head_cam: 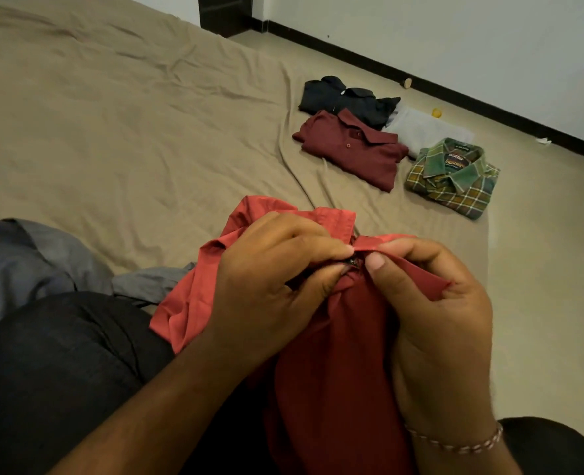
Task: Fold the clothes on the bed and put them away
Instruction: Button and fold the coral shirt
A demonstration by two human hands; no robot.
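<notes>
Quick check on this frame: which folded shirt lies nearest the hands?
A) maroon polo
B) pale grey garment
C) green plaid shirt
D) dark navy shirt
A: the maroon polo lies closest to both hands, the left hand and right hand, which pinch the red shirt at its button; the green plaid shirt sits further right, and the dark navy shirt and pale grey garment lie behind.

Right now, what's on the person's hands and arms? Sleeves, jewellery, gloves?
Both forearms are bare, with no sleeves or gloves in view. The right hand has a thin beaded pink-and-white bracelet at the wrist. The left hand shows no rings, watch or band.
</notes>
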